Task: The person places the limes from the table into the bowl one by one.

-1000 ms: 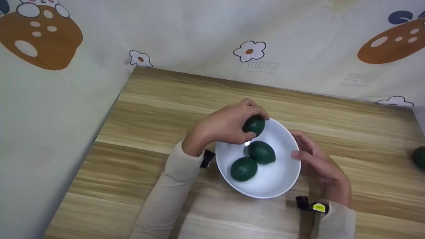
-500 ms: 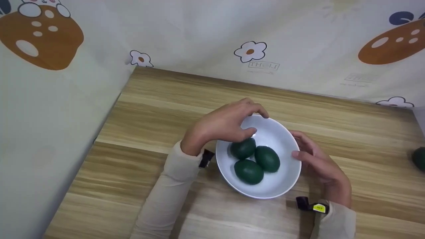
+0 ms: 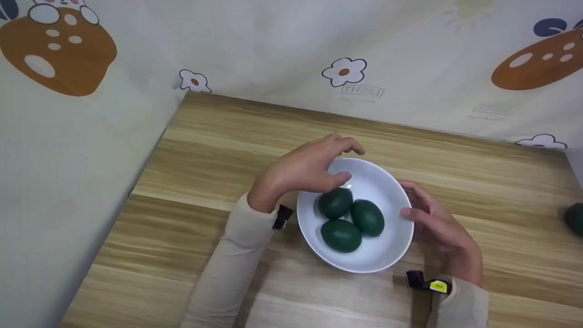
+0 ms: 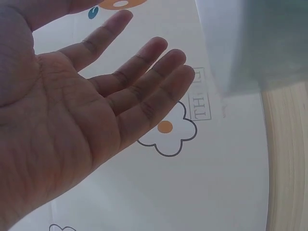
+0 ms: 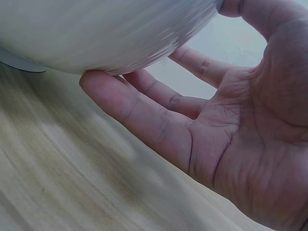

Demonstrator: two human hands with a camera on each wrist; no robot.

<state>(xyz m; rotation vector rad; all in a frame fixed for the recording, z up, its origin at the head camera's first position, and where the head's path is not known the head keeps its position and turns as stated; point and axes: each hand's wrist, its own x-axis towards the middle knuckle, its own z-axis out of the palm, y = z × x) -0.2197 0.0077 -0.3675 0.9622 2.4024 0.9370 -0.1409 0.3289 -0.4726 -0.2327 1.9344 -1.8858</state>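
A white bowl [image 3: 387, 246] stands on the wooden table with 3 smooth, dark green, egg-shaped fruits inside: one at the upper left [image 3: 335, 203], one at the right [image 3: 367, 217] and one at the bottom [image 3: 341, 235]. My left hand [image 3: 312, 166] hovers over the bowl's far left rim, its fingers spread and holding nothing; the left wrist view shows its bare palm [image 4: 62, 120]. With its thumb at the rim and its fingertips under the curved outer wall, my right hand [image 3: 439, 221] holds the bowl from the right side. The left hand hides part of the far rim.
Another dark green fruit [image 3: 576, 218] lies at the right end of the table [image 3: 196, 155], cut off by the picture edge. A pale wall covering [image 3: 255, 45] printed with flowers and brown fruit shapes rises behind the table and along its left side.
My left hand has let go of a green fruit, which now lies with the other 2 in the bowl. Those have shifted slightly. Its fingers have lifted off the rim; the right hand stays put.
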